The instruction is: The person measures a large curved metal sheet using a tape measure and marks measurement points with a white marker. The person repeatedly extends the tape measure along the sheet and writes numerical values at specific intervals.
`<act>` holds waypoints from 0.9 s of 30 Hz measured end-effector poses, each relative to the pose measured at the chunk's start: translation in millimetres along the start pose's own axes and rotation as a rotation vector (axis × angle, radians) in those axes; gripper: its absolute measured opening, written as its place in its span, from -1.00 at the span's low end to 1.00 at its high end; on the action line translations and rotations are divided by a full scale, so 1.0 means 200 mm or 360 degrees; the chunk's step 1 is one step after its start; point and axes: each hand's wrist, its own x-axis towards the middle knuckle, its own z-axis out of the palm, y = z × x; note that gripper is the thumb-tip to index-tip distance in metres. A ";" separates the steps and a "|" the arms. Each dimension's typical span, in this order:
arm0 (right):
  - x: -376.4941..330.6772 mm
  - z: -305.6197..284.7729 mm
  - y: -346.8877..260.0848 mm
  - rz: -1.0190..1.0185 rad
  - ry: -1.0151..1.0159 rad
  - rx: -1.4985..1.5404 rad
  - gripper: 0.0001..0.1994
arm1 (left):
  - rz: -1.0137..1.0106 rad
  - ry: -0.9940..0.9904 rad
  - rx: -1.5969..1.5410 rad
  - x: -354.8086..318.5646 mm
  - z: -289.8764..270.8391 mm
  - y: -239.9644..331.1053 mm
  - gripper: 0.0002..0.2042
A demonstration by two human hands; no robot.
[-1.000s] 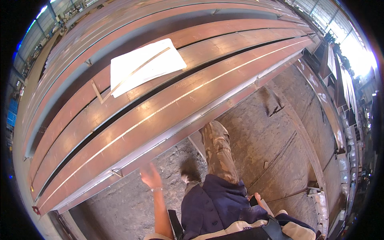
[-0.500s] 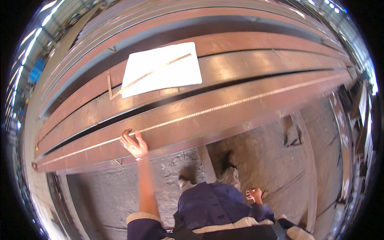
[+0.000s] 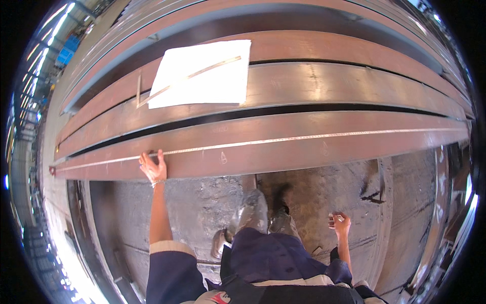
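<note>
A long tape measure (image 3: 283, 140) lies stretched along the top of the nearest reddish-brown steel beam (image 3: 273, 157). My left hand (image 3: 153, 168) rests on the beam and touches the tape towards its left part, thumb and fingers apart. Low on the right, away from the beam, is my right hand (image 3: 341, 224) with its fingers curled; a small pale bit shows at them, too small to name. Behind the tape, a white paper sheet (image 3: 200, 53) lies across the neighbouring beams. An L-shaped metal square (image 3: 215, 67) rests partly on that sheet.
More steel beams (image 3: 324, 43) lie side by side behind, with dark gaps between them. Pale triangular marks (image 3: 224, 157) show on the near beam. My boots (image 3: 253, 205) stand on the stained floor (image 3: 324, 187). Metal sections (image 3: 438, 177) run along the right.
The view has shifted and turned. My left hand remains at the tape, seemingly nearer the beam's left end. My right hand has moved up and outward to the right. One leg has come forward.
</note>
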 end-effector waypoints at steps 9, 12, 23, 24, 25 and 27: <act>-0.13 0.22 -0.53 -0.0354 -0.0264 -0.0103 -0.86 | -0.0010 0.0143 0.0011 -0.02 -0.01 0.03 -0.49; -0.18 0.22 -0.75 -0.0533 -0.0213 -0.0125 -0.86 | -0.0016 0.0160 -0.0020 -0.02 -0.02 0.05 -0.49; -0.45 0.43 -1.35 -0.0904 -0.0391 -0.0066 -0.81 | -0.0001 0.0217 -0.0102 -0.02 0.00 0.03 -0.48; -0.49 0.47 -1.38 -0.0962 -0.0386 -0.0060 -0.82 | 0.0004 0.0219 -0.0078 -0.02 -0.01 0.03 -0.47; -0.52 0.52 -1.41 -0.0991 -0.0394 -0.0068 -0.83 | 0.0004 0.0210 -0.0084 -0.03 -0.01 0.02 -0.47; -0.56 0.62 -1.46 -0.1050 -0.0385 -0.0075 -0.86 | 0.0015 0.0190 -0.0130 -0.01 -0.01 0.02 -0.47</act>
